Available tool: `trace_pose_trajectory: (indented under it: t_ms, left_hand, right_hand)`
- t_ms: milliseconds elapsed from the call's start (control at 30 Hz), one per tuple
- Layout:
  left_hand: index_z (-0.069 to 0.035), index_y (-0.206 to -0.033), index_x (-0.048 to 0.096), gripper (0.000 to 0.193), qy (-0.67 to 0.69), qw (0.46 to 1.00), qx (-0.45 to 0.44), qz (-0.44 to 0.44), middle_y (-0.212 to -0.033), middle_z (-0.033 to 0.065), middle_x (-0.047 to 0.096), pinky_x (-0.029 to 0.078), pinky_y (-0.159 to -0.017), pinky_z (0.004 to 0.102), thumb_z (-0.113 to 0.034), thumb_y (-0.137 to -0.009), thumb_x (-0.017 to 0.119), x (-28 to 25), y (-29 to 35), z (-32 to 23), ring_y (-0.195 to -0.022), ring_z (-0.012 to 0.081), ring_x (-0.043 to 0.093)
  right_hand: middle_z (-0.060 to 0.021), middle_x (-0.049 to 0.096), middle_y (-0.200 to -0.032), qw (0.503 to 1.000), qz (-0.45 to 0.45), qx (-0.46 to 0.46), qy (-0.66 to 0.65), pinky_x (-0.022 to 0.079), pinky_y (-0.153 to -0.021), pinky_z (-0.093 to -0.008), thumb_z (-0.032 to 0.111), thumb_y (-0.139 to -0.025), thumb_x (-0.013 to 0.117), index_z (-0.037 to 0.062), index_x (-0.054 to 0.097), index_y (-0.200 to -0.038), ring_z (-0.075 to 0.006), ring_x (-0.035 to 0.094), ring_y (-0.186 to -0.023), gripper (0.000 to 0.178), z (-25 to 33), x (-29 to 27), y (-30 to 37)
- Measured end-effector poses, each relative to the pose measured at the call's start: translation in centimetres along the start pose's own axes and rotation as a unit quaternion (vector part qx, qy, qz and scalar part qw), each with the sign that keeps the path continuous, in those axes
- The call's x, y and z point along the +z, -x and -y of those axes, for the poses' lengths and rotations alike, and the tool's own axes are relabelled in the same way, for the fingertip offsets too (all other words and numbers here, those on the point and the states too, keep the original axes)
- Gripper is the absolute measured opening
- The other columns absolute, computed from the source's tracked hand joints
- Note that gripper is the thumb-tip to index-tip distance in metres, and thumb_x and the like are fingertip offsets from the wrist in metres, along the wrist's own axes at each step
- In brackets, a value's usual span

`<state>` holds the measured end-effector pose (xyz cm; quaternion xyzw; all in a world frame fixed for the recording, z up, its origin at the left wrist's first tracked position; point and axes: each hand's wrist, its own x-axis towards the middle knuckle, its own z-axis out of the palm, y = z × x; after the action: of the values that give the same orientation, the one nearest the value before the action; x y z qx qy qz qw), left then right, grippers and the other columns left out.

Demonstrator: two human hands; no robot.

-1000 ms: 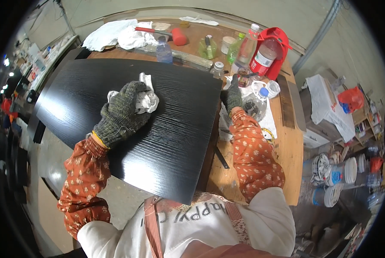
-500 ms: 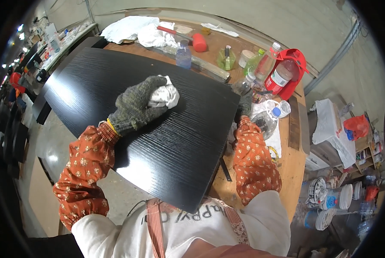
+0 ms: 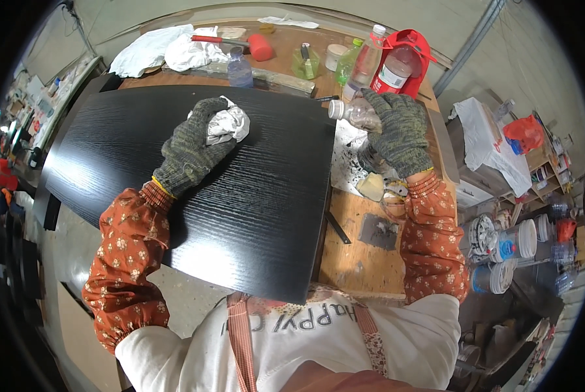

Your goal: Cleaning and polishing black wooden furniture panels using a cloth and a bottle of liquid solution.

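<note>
Left hand (image 3: 191, 147): I see it clutching cloth (image 3: 230, 125) on the black panel (image 3: 260, 189)
Right hand (image 3: 398, 134): gripping a bottle (image 3: 356, 114), right of the panel
Bottle axis: sideways — cap toward the panel

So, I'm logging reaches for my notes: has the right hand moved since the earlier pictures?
Yes. Judged against the red mallet, the right hand has shifted to the person's right.
</note>
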<state>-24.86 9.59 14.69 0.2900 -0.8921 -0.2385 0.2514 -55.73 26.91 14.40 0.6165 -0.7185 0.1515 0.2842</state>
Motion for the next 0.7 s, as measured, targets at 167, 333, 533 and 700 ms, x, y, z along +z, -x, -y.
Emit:
trace_pose_trajectory:
  t_ms: [167, 333, 533, 700]
  left_hand:
    - [-0.01, -0.126, 0.046, 0.056, -0.021, 0.999, 0.023, -0.035, -0.116, 0.0118, 0.058, 0.047, -0.093, 0.0351, -0.017, -0.077, 0.074, 0.1, 0.1, -0.4, -0.107, 0.0229, 0.058]
    - [-0.01, -0.127, 0.045, 0.056, -0.036, 0.998, 0.014, -0.059, -0.116, 0.0117, 0.058, 0.047, -0.092, 0.0347, -0.015, -0.078, 0.072, 0.3, 0.2, 0.0, -0.108, 0.0245, 0.058]
    - [-0.01, -0.127, 0.044, 0.052, -0.027, 0.997, -0.011, -0.066, -0.116, 0.0133, 0.058, 0.046, -0.093, 0.0354, -0.013, -0.081, 0.069, -0.4, 0.5, 0.6, -0.109, 0.0255, 0.057]
    - [-0.01, -0.123, 0.047, 0.049, -0.076, 0.991, -0.074, -0.087, -0.11, 0.0143, 0.061, 0.049, -0.087, 0.0374, -0.026, -0.082, 0.068, 0.2, -2.2, 0.3, -0.101, 0.0274, 0.061]
  right_hand:
    - [-0.0084, 0.06, -0.103, 0.997, 0.035, -0.049, 0.042, 0.041, -0.085, -0.0459, 0.018, -0.079, 0.058, 0.0211, 0.058, -0.121, -0.0287, 0.056, -0.094, 0.043, 1.5, -0.9, -1.3]
    - [-0.0072, 0.06, -0.102, 0.992, 0.048, -0.079, 0.089, 0.042, -0.084, -0.0438, 0.017, -0.078, 0.058, 0.02, 0.056, -0.122, -0.0272, 0.056, -0.097, 0.045, 2.7, 1.8, -4.5]
    - [-0.0061, 0.059, -0.104, 0.988, 0.134, -0.031, 0.07, 0.041, -0.087, -0.0424, 0.02, -0.068, 0.069, 0.0171, 0.055, -0.124, -0.0247, 0.054, -0.1, 0.058, 3.1, -1.4, -3.2]
    - [-0.0085, 0.059, -0.1, 0.997, 0.074, -0.027, 0.015, 0.041, -0.086, -0.041, 0.025, -0.073, 0.068, 0.0182, 0.058, -0.118, -0.0268, 0.054, -0.102, 0.047, 1.5, -2.0, 1.2]
